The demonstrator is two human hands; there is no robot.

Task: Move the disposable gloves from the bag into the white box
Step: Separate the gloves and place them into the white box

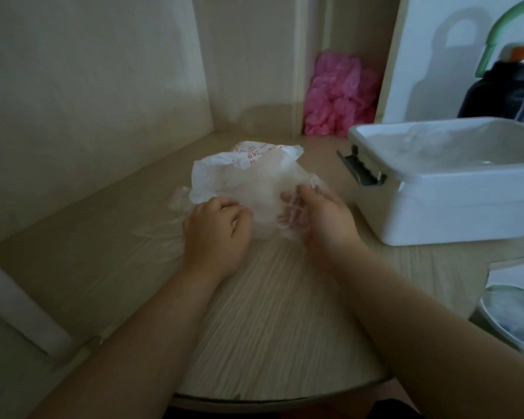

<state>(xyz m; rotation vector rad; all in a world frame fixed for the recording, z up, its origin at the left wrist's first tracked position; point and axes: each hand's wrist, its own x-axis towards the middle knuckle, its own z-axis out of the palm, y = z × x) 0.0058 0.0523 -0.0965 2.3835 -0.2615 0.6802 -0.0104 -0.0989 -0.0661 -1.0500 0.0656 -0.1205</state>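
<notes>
A crumpled white bag (224, 173) with red print lies on the wooden table, with thin clear disposable gloves (266, 201) bunched at its near side. My left hand (215, 228) grips the bag's near edge with curled fingers. My right hand (318, 216) holds a wad of the clear gloves, its fingers showing through the film. The white box (454, 207) stands open at the right, with some clear gloves (430, 143) lying inside it.
A pile of pink plastic (336, 98) sits in the back corner. A dark bottle (499, 92) with a green handle stands behind the box. A grey latch (360, 170) sticks out from the box's left side. The table's rounded edge (254, 397) is near me.
</notes>
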